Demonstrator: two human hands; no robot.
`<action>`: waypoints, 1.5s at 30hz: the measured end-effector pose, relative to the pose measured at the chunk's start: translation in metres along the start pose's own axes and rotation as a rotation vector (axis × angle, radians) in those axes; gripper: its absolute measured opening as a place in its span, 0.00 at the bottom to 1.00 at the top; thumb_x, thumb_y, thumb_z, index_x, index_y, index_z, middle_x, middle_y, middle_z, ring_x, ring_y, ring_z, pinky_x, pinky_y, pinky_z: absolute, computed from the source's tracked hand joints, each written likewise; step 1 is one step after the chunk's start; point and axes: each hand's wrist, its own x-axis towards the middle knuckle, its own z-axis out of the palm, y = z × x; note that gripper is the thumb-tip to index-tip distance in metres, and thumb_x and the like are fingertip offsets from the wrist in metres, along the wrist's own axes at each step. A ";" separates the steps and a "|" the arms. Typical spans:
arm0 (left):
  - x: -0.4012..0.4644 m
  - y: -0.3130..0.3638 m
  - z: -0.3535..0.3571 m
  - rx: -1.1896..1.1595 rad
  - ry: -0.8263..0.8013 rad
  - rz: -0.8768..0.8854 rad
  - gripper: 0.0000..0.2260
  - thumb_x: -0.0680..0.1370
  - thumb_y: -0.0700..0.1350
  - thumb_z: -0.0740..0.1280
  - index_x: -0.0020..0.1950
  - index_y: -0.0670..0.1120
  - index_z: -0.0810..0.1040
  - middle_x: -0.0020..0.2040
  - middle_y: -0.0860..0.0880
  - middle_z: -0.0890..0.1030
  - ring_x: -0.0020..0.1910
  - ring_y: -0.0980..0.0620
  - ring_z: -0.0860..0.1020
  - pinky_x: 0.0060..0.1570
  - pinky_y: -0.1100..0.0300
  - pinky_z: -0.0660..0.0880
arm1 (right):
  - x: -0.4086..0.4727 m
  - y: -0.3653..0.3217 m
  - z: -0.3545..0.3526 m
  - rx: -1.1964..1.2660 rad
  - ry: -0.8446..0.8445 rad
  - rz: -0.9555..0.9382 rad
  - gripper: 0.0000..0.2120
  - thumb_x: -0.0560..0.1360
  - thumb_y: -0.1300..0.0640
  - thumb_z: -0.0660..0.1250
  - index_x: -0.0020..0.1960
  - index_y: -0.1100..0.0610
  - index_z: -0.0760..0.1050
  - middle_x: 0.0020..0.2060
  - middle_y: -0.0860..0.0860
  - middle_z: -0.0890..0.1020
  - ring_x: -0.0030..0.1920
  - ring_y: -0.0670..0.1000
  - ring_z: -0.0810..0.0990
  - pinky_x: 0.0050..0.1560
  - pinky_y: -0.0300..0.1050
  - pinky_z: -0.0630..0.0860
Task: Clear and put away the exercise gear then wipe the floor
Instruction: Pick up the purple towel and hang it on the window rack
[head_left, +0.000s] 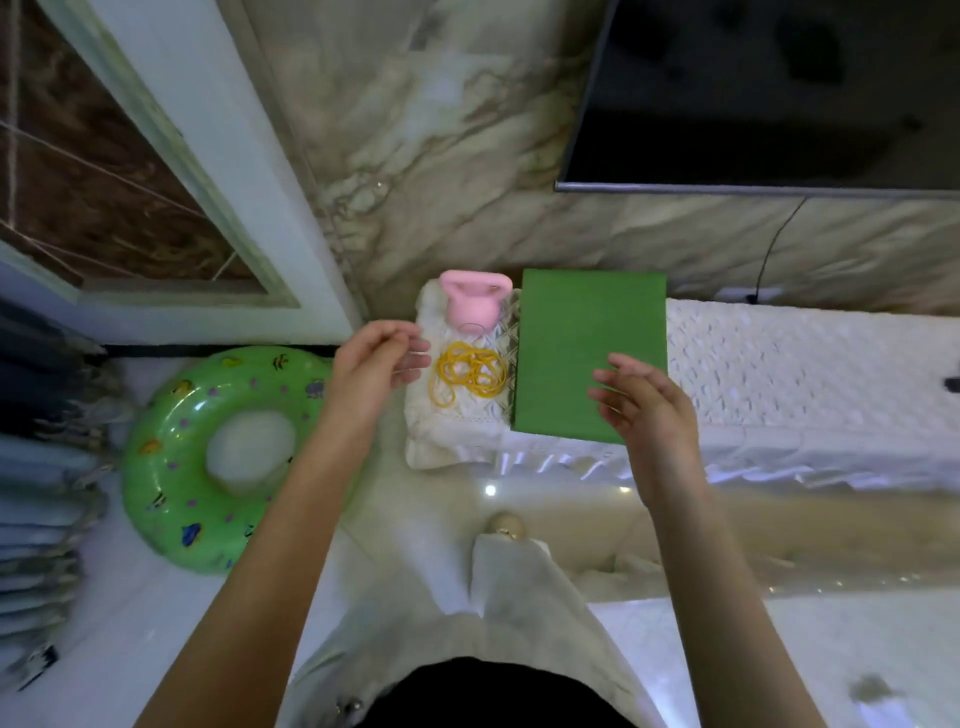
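Your left grip (376, 358) hangs with loosely curled fingers holding nothing, just at 9 o'clock of the yellow rope (470, 373). Your right grip (641, 400) is relaxed and empty too, fingers spread over the lower right corner of the green mat (582, 343). The rope lies coiled on the white-covered surface (779, 353), with the pink kettlebell (474, 301) at its 12 o'clock and the mat at its 3 o'clock.
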 end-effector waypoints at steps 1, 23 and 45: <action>-0.001 0.000 -0.002 0.016 -0.032 -0.003 0.11 0.80 0.35 0.57 0.43 0.45 0.75 0.35 0.50 0.81 0.31 0.62 0.79 0.36 0.70 0.74 | -0.010 0.005 0.000 0.013 0.032 -0.002 0.11 0.77 0.67 0.60 0.46 0.55 0.77 0.33 0.47 0.83 0.34 0.45 0.80 0.40 0.36 0.73; -0.212 -0.039 0.058 0.310 -1.120 -0.176 0.11 0.80 0.35 0.57 0.44 0.46 0.76 0.36 0.50 0.77 0.30 0.59 0.74 0.34 0.68 0.69 | -0.371 0.120 -0.087 0.501 1.029 -0.229 0.09 0.78 0.64 0.60 0.50 0.56 0.78 0.37 0.51 0.82 0.37 0.49 0.80 0.41 0.38 0.74; -0.651 -0.171 0.047 0.663 -1.983 -0.460 0.09 0.80 0.44 0.58 0.49 0.47 0.78 0.41 0.50 0.83 0.42 0.53 0.83 0.42 0.63 0.78 | -0.799 0.318 -0.130 0.866 1.892 -0.302 0.07 0.78 0.60 0.61 0.49 0.57 0.78 0.40 0.52 0.82 0.40 0.50 0.82 0.38 0.37 0.78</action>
